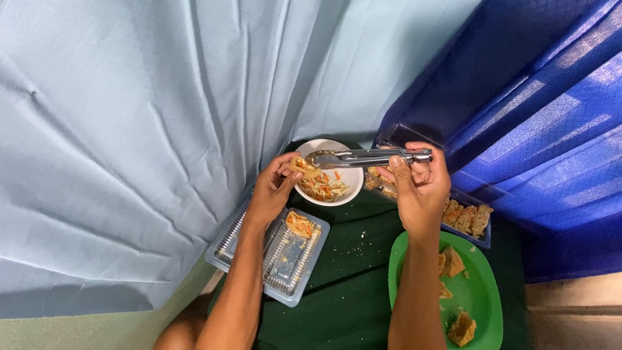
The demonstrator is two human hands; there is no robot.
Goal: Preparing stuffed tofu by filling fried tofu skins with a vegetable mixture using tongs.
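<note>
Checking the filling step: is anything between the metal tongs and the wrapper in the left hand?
Nothing visible. The tongs, held by the right hand, reach over the white bowl toward the wrapper in the left hand.

Curtains (129, 129) crowd the white bowl (350, 178); bare green cloth (350, 272) between trays seems passable.

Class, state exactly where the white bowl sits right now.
In the head view, the white bowl sits centre frame on the dark green cloth, between the left hand and right hand, beneath the metal tongs.
</note>
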